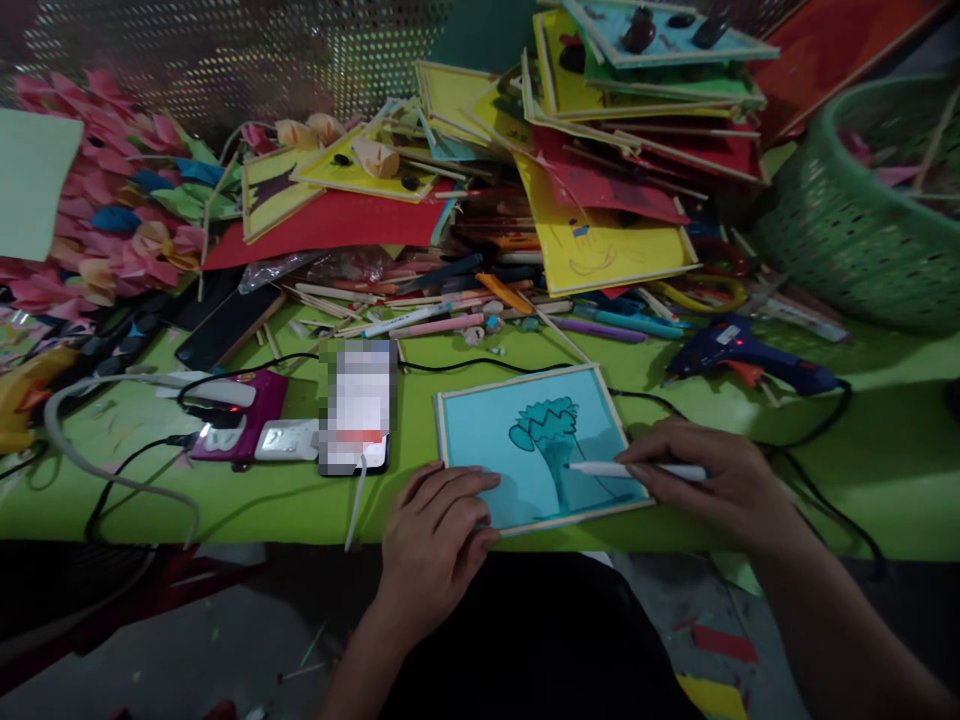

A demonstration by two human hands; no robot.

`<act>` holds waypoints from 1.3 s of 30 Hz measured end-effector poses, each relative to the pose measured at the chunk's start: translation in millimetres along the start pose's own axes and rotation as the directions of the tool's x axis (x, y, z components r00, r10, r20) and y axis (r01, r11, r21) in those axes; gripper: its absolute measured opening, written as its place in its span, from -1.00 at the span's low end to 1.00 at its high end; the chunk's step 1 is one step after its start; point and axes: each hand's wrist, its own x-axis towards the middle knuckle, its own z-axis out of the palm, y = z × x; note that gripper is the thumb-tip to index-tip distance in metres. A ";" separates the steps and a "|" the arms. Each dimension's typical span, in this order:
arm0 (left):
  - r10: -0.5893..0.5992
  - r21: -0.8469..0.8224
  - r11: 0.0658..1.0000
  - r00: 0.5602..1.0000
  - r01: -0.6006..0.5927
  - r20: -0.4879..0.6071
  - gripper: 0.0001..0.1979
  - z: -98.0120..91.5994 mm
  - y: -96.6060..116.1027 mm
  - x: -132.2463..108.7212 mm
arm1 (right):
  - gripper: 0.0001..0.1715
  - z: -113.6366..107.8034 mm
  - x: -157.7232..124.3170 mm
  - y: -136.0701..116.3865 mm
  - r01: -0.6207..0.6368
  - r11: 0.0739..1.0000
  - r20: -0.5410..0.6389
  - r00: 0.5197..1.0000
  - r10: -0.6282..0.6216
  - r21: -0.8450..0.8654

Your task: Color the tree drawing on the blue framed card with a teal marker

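Observation:
A blue card [480,430] edged with thin wooden sticks lies near the front of the table. On it is a tree-like drawing [551,430] with dark outlines and a teal-coloured trunk. My right hand [712,485] is closed around a white marker pen [667,470], whose tip meets the card at the trunk. My left hand [446,530] grips the card's lower left edge, its fingers bent over the stick border and the thumb at the near side.
A phone [360,400] and a purple power strip [262,400] with cables lie left. A blue glue gun [750,350] is on the right, before a green basket [862,220]. Behind are scattered pens [435,325], stacked framed cards [615,240] and pink paper flowers [90,200].

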 end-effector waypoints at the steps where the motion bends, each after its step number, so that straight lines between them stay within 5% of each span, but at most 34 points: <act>1: -0.001 -0.001 1.000 1.000 0.001 0.001 -0.70 0.3 -0.3 -0.4 | -0.88 0.3 0.3 0.3 0.000 1.000 -0.015 1.000 -0.001 -0.007; 11: -0.012 0.006 1.000 1.000 0.012 0.007 -0.71 0.4 0.3 -1.8 | -0.92 0.5 -0.4 3.0 0.053 0.998 -0.033 0.998 -0.054 -0.047; 15: -0.011 0.007 1.000 1.000 0.011 0.003 -0.70 0.2 0.4 -0.8 | -0.91 0.9 -0.9 2.1 0.066 0.997 0.056 0.996 -0.063 -0.045; 19: -0.018 0.008 1.000 1.000 0.018 0.005 -0.73 0.4 -0.5 -1.6 | -0.90 1.0 -2.3 1.6 0.051 0.997 -0.005 0.999 -0.051 -0.060; 23: -0.015 0.007 1.000 1.000 0.015 0.008 -0.74 0.2 -0.8 -2.3 | -0.92 1.0 -2.5 2.4 0.072 0.996 0.074 0.995 -0.069 -0.044; 29: -0.015 -0.003 1.000 1.000 0.015 0.006 -0.71 -0.4 0.2 -0.5 | -0.92 -0.3 0.3 0.5 -0.008 0.997 -0.152 0.988 -0.005 -0.083; 39: -0.019 -0.015 1.000 1.000 0.019 0.019 -0.71 0.8 -0.6 -3.1 | -0.90 -3.6 2.1 -4.8 -0.032 0.998 -0.121 0.992 0.026 -0.050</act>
